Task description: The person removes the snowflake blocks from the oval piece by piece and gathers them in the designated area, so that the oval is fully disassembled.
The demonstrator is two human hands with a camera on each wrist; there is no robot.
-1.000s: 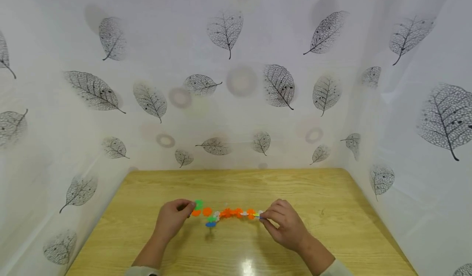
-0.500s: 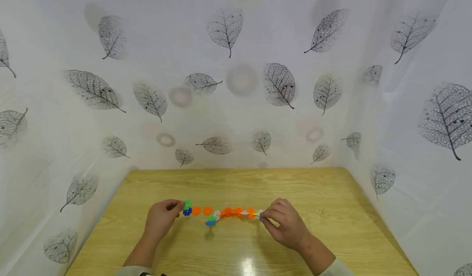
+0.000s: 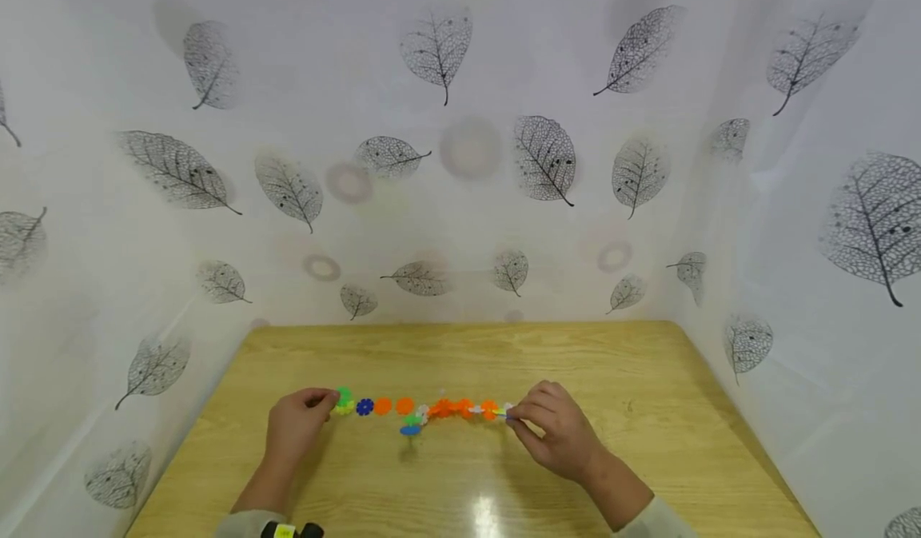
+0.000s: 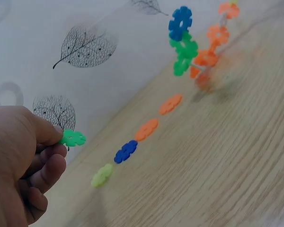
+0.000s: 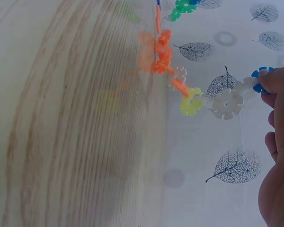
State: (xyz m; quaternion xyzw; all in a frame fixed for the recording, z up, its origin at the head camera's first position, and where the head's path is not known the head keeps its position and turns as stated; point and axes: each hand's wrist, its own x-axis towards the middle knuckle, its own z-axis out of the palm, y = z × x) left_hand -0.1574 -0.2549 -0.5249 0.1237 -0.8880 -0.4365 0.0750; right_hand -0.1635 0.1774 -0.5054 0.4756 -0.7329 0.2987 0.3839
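Note:
My left hand [image 3: 298,424] pinches a green notched flower disc [image 4: 73,137] between thumb and fingertips, above the table. A lime-yellow disc [image 4: 102,175], a dark blue disc [image 4: 126,152] and two orange discs, one of them this near orange disc [image 4: 146,129], lie in a row below and beyond that hand. My right hand [image 3: 557,434] pinches a blue disc [image 5: 262,80] at the end of a linked chain. White discs [image 5: 227,103], a yellow disc [image 5: 191,101] and an orange cluster [image 5: 163,52] follow along it. Green discs [image 4: 183,49] and a lighter blue disc [image 4: 181,22] form its far branch.
All of this is over a wooden table [image 3: 460,490]. A pale curtain [image 3: 460,226] printed with leaves stands around its back and sides. A black strap piece with a yellow label [image 3: 285,531] shows near the left sleeve.
My left hand moves left with the green disc along the row, and the dark blue and then the lime-yellow disc come into sight. The right hand stays nearly still.

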